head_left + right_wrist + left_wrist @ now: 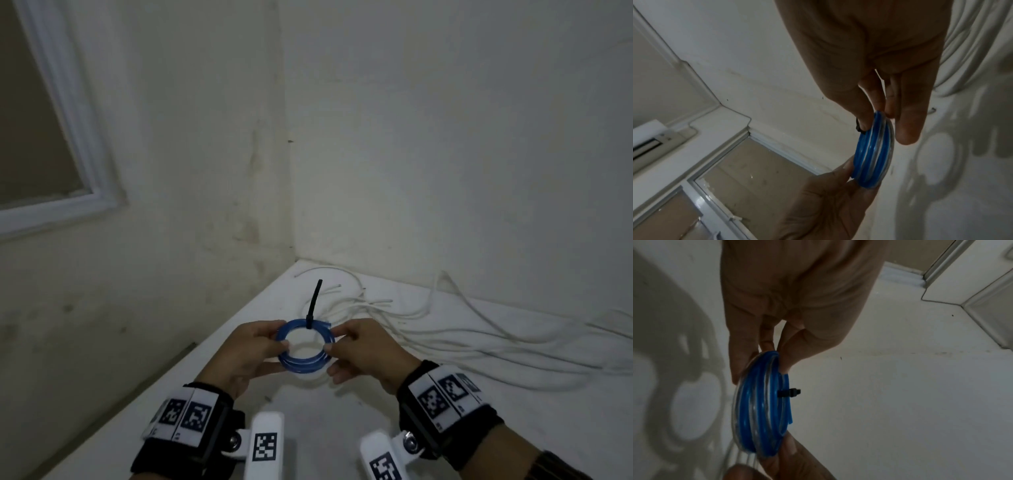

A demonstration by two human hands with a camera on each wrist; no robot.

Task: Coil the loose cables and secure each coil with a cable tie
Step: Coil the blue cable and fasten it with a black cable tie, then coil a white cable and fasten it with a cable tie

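Observation:
A small blue cable coil (304, 345) hangs in the air above the white table (342, 411), held between both hands. My left hand (253, 349) pinches its left side and my right hand (356, 349) pinches its right side. A black cable tie (314, 303) wraps the coil's far side, its tail sticking up. In the left wrist view the blue cable coil (760, 404) is edge-on, with the black cable tie (789, 392) locked head showing. In the right wrist view the blue cable coil (872, 151) sits between fingers and thumb.
Several loose white cables (445, 329) sprawl over the table behind and to the right of my hands, reaching the wall. A window frame (68, 137) is on the left wall. The table's left edge (191, 356) runs diagonally beside my left hand.

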